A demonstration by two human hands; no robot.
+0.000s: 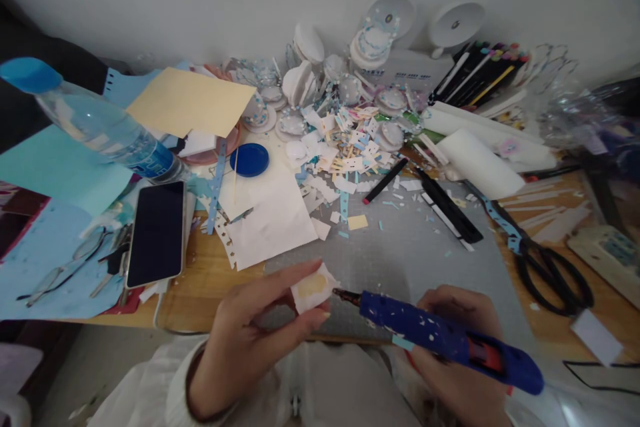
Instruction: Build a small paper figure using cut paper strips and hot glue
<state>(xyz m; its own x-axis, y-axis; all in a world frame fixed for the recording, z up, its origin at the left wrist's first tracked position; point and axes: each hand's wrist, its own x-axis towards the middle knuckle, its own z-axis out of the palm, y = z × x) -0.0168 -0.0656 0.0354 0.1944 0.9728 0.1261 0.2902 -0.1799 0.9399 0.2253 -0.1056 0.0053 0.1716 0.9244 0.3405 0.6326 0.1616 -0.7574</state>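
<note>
Between thumb and fingers, my left hand (260, 320) pinches a small white paper piece (314, 288) with a yellowish patch on its face. My right hand (463, 340) is wrapped round a blue glue gun (415, 325) spotted with white flecks. Its dark nozzle points left, and its tip is at the right edge of the paper piece; I cannot tell whether they touch. Below both hands lies a grey cutting mat (400, 260), with a white paper sheet (273, 220) just beyond my left hand.
Many paper scraps (350, 147) heap up at the back. On the left are a water bottle (110, 127), a phone (157, 233), glasses (65, 270) and a blue lid (250, 160). A black cutter knife (447, 203) and scissors (540, 267) lie on the right, near a paper roll (480, 163).
</note>
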